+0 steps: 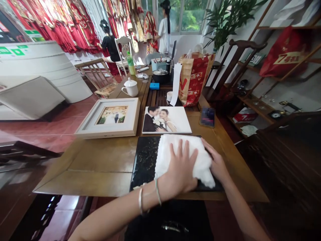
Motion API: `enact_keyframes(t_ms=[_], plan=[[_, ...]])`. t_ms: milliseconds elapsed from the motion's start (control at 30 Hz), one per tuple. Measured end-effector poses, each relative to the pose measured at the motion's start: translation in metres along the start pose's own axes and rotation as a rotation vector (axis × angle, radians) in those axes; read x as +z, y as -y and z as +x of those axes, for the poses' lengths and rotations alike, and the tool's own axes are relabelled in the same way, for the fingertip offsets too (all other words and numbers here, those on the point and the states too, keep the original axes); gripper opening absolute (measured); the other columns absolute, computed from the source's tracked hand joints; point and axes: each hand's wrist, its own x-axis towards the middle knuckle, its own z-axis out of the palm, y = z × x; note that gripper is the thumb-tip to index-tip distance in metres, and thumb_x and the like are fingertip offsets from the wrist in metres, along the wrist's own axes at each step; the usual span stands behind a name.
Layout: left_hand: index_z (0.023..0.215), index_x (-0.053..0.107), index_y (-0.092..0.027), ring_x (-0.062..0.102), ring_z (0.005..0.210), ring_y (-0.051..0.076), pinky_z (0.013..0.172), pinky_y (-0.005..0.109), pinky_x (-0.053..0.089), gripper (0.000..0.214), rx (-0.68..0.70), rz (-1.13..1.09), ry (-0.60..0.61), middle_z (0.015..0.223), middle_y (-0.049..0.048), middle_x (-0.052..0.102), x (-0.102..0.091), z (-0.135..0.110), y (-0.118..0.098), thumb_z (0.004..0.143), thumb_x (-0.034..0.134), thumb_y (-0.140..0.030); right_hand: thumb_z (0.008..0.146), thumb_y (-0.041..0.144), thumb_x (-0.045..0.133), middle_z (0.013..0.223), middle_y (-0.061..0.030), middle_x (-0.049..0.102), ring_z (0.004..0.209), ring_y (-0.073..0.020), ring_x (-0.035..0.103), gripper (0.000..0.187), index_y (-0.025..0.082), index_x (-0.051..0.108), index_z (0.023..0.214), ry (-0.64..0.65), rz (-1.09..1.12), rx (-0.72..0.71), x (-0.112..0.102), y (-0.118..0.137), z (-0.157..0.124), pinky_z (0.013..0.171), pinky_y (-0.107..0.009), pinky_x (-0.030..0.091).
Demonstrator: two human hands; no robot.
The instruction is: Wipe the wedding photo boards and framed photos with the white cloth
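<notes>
The black speckled panel lay flat at the near edge of the wooden table, with 1 white cloth spread over its middle and right portions. The left hand rested palm down on the cloth, fingers splayed wide. The right hand was at the panel's right edge; whether its fingers gripped could not be told. Work appeared under way, unfinished: the left strip was uncovered and flecked, while the surface beneath the cloth was hidden.
</notes>
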Motion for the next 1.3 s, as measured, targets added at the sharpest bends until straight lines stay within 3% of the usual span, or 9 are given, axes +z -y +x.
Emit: enact_keyframes(t_ms=[133,233,333,533,633,733,867,1033,1300], plan=[[0.148,0.022,-0.015,-0.006,0.139,0.044,0.106,0.070,0.008,0.094,0.150,-0.081,0.113,0.154,0.0240,0.003,0.008,-0.054,-0.017,0.074,0.062,-0.056,0.091,0.041,0.048,0.145,-0.0074,0.047,0.136,-0.0244,0.039,0.040,0.026,0.059,0.127,0.000,-0.073,0.003,0.000,0.005,0.000,0.114,-0.048,0.027],[0.148,0.021,-0.024,-0.004,0.142,0.038,0.109,0.065,0.008,0.089,0.183,-0.216,0.100,0.156,0.0179,0.003,0.014,-0.071,-0.015,0.075,0.058,-0.057,0.090,0.041,0.050,0.145,-0.0075,0.046,0.137,-0.0241,0.038,0.042,0.026,0.058,0.129,0.009,-0.100,0.010,0.000,0.007,-0.001,0.115,-0.048,0.026],[0.147,0.022,-0.028,-0.003,0.143,0.033,0.112,0.059,0.005,0.087,0.133,-0.277,-0.009,0.157,0.0140,0.006,0.017,-0.056,0.000,0.074,0.060,-0.053,0.090,0.041,0.050,0.147,-0.0070,0.043,0.138,-0.0242,0.036,0.043,0.026,0.056,0.130,0.027,-0.088,0.005,-0.001,0.005,-0.001,0.115,-0.048,0.026],[0.146,0.028,-0.024,0.005,0.143,0.036,0.113,0.056,0.003,0.080,-0.083,-0.181,-0.207,0.155,0.0159,0.017,0.015,0.011,0.035,0.075,0.061,-0.041,0.090,0.039,0.052,0.146,-0.0061,0.045,0.138,-0.0240,0.036,0.041,0.028,0.056,0.129,0.025,-0.082,0.005,-0.002,0.002,-0.001,0.115,-0.048,0.027],[0.146,0.029,-0.024,0.007,0.143,0.036,0.112,0.057,0.004,0.075,-0.107,-0.151,-0.214,0.155,0.0154,0.020,0.014,0.017,0.043,0.078,0.057,-0.038,0.090,0.037,0.053,0.146,-0.0052,0.045,0.138,-0.0235,0.036,0.040,0.029,0.056,0.129,0.016,-0.088,0.007,-0.001,-0.001,-0.001,0.115,-0.048,0.026],[0.147,0.026,-0.024,0.002,0.143,0.036,0.111,0.059,0.003,0.082,-0.073,-0.154,-0.157,0.156,0.0155,0.014,0.017,-0.006,0.036,0.074,0.061,-0.040,0.091,0.036,0.052,0.146,-0.0053,0.045,0.138,-0.0231,0.036,0.041,0.028,0.055,0.130,0.020,-0.101,-0.010,-0.001,-0.003,-0.001,0.115,-0.048,0.025],[0.149,0.018,-0.026,-0.007,0.142,0.037,0.111,0.061,-0.002,0.100,0.007,-0.206,-0.062,0.158,0.0135,0.000,0.021,-0.064,0.019,0.064,0.068,-0.042,0.091,0.035,0.050,0.147,-0.0055,0.044,0.138,-0.0227,0.037,0.041,0.027,0.054,0.131,0.025,-0.137,-0.022,-0.002,-0.001,-0.002,0.116,-0.048,0.024],[0.148,0.018,-0.034,0.002,0.144,0.030,0.114,0.054,0.003,0.092,0.047,-0.325,0.023,0.158,0.0025,0.002,0.016,-0.104,0.026,0.068,0.062,-0.039,0.091,0.036,0.050,0.147,-0.0050,0.044,0.137,-0.0228,0.037,0.041,0.027,0.054,0.131,0.022,-0.141,-0.005,-0.002,0.001,-0.002,0.116,-0.048,0.026],[0.140,0.040,-0.018,0.012,0.143,0.026,0.115,0.048,0.010,0.057,-0.131,-0.199,-0.147,0.155,0.0073,0.023,0.006,-0.037,0.107,0.084,0.041,-0.030,0.092,0.036,0.051,0.147,-0.0035,0.044,0.137,-0.0224,0.037,0.040,0.028,0.054,0.131,0.021,-0.131,0.003,-0.002,0.002,-0.002,0.116,-0.047,0.026]])
